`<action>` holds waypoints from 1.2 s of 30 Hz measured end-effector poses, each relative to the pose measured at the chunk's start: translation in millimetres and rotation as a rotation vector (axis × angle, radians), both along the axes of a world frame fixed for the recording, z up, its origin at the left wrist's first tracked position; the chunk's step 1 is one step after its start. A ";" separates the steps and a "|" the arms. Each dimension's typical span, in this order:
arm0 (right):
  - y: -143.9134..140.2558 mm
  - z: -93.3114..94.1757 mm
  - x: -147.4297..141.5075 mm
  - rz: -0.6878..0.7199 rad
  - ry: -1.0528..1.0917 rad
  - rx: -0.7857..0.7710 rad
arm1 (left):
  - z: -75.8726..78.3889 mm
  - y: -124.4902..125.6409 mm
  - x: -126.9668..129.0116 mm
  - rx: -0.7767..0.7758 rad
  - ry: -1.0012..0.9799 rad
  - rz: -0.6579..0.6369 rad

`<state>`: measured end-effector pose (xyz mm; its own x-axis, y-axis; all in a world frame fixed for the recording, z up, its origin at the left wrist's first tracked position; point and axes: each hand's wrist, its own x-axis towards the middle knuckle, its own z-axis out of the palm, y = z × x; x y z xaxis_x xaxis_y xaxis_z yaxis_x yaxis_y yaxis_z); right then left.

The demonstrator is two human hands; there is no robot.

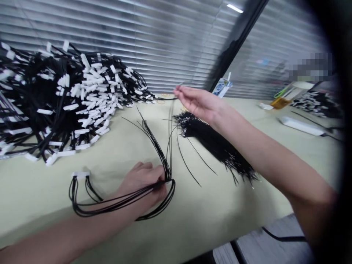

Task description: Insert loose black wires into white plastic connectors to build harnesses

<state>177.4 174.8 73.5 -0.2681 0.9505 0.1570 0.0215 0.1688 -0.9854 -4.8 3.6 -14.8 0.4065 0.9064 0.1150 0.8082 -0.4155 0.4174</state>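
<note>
My left hand (pixel 147 181) is closed around a bundle of thin black wires (pixel 158 146), low over the table. The wires loop back over my left forearm to a white connector (pixel 81 174), and their loose ends fan out beyond my fist. My right hand (pixel 195 101) is raised farther off, fingertips pressed together. A thin wire, blurred, runs up from the bundle to those fingertips, pinched at its end as far as the blur shows. Under my right wrist lies a thick sheaf of cut black wires (pixel 217 145), with a few single strands beside it.
A large heap of black wire harnesses with white connectors (pixel 90 88) covers the back left of the pale table (pixel 192 227). Window blinds (pixel 170 40) stand behind. At the right are a white power strip (pixel 302 125), an amber tape roll (pixel 280 102) and more harnesses (pixel 319 104).
</note>
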 end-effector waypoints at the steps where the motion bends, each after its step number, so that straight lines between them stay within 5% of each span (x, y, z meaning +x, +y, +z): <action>1: 4.7 -0.3 0.8 0.024 -0.052 0.005 | -0.3 -0.3 -0.3 0.009 -0.004 -0.002; 4: -0.8 -5.2 9.0 0.038 -0.218 0.059 | -0.8 -1.0 -1.4 0.024 -0.012 -0.011; 8: -47.3 -10.7 30.2 -0.135 -0.592 0.465 | -1.5 -1.8 -1.3 0.027 -0.026 -0.020; 11: -96.4 -19.3 44.6 -0.047 -0.990 0.555 | -1.3 -2.1 -0.8 0.027 -0.027 -0.017; 16: -157.2 -51.2 52.2 0.127 -1.245 0.632 | 2.3 -2.2 -0.2 0.013 -0.022 -0.032; 30: -144.2 -70.5 72.4 0.176 -1.226 0.469 | 7.0 -4.3 -1.0 0.004 -0.034 0.009; 36: -140.1 -55.2 81.9 0.216 -1.010 0.244 | 6.8 -1.7 -0.1 0.012 -0.054 0.015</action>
